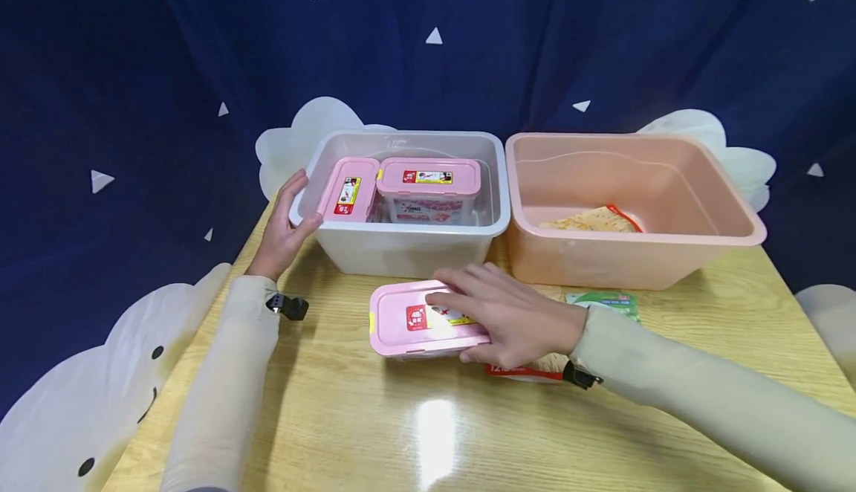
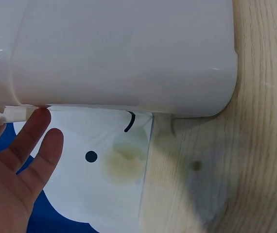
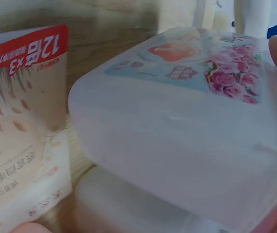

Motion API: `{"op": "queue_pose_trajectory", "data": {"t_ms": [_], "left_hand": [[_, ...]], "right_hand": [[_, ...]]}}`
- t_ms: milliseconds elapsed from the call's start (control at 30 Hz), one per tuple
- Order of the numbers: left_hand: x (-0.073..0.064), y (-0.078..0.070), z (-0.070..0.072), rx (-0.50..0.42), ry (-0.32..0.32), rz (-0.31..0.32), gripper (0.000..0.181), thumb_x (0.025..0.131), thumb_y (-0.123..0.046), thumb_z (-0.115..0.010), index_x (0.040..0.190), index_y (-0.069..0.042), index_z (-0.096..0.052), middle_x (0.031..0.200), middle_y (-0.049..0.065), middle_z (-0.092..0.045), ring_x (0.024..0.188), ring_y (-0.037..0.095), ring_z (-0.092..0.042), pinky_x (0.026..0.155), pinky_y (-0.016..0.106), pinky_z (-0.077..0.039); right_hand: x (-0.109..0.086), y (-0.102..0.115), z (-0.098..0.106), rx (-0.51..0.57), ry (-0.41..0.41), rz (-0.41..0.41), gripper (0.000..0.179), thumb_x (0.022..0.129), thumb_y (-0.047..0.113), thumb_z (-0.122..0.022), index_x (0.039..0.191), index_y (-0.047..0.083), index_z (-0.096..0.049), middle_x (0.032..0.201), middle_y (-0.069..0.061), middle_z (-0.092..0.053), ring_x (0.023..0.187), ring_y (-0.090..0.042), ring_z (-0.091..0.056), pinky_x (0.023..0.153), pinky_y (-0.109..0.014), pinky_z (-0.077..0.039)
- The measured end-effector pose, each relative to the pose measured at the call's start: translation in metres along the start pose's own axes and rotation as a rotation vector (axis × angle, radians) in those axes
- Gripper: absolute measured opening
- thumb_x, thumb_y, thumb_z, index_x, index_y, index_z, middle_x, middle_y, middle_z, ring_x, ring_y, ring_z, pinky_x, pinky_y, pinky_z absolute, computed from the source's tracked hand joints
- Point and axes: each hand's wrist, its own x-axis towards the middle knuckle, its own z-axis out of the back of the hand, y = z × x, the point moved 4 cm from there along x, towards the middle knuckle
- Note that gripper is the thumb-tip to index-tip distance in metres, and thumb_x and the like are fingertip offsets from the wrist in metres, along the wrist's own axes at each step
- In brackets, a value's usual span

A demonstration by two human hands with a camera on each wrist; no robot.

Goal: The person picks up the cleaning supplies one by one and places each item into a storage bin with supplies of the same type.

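Observation:
My right hand [image 1: 498, 314] grips a plastic tub with a pink lid [image 1: 394, 321] at one end, fingers over the lid and thumb along the near side. The tub is close over the table, in front of a white bin [image 1: 408, 243]. In the right wrist view, the tub's pale body [image 3: 177, 131] shows a label with pink flowers. My left hand [image 1: 281, 228] rests at the white bin's left front corner, thumb on the rim; in the left wrist view its fingers [image 2: 36, 124] extend to the rim's underside. Two similar tubs [image 1: 431, 180] sit inside that bin.
Beside the white bin stands a peach bin [image 1: 602, 261] holding a pouch with a red edge [image 1: 595, 219]. A red-banded pouch [image 3: 22, 121] lies on the table below my right hand, with a green packet [image 1: 611, 301] behind my right wrist. A dark blue curtain [image 1: 435, 83] hangs behind.

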Motion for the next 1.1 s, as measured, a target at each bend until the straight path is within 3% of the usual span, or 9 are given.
{"op": "queue_pose_trajectory", "data": {"t_ms": [400, 633, 867, 1100], "left_hand": [[-0.001, -0.002, 0.002, 0.007, -0.018, -0.004, 0.074, 0.089, -0.014, -0.058, 0.156, -0.008, -0.026, 0.167, 0.005, -0.016, 0.155, 0.029, -0.014, 0.120, 0.063, -0.020], [-0.013, -0.035, -0.004, 0.010, -0.004, 0.006, 0.072, 0.091, -0.013, -0.054, 0.154, 0.001, -0.024, 0.166, 0.016, -0.015, 0.154, 0.038, -0.013, 0.118, 0.069, -0.016], [-0.008, 0.000, -0.001, 0.016, -0.027, -0.015, 0.073, 0.089, -0.014, -0.058, 0.155, -0.009, -0.029, 0.167, 0.006, -0.018, 0.154, 0.030, -0.016, 0.119, 0.066, -0.020], [-0.002, 0.003, 0.000, -0.007, -0.023, -0.045, 0.070, 0.092, -0.017, -0.058, 0.156, -0.014, -0.029, 0.166, 0.002, -0.019, 0.154, 0.028, -0.017, 0.117, 0.067, -0.024]], "right_hand": [[-0.005, 0.009, 0.034, -0.043, -0.027, 0.056, 0.071, 0.082, 0.045, -0.071, 0.142, 0.015, -0.048, 0.149, -0.011, -0.044, 0.121, -0.023, -0.047, 0.101, -0.040, -0.038], [-0.002, 0.009, 0.067, -0.070, -0.001, 0.047, 0.073, 0.077, 0.042, -0.075, 0.142, 0.018, -0.050, 0.147, -0.008, -0.046, 0.126, -0.026, -0.046, 0.104, -0.044, -0.037], [0.007, 0.004, 0.112, -0.025, -0.099, 0.053, 0.072, 0.077, 0.036, -0.078, 0.141, 0.015, -0.052, 0.150, -0.013, -0.046, 0.128, -0.030, -0.048, 0.101, -0.050, -0.040], [0.015, -0.006, 0.138, -0.001, -0.113, 0.037, 0.074, 0.077, 0.033, -0.079, 0.143, 0.015, -0.050, 0.153, -0.014, -0.042, 0.134, -0.031, -0.044, 0.107, -0.052, -0.033]]}}
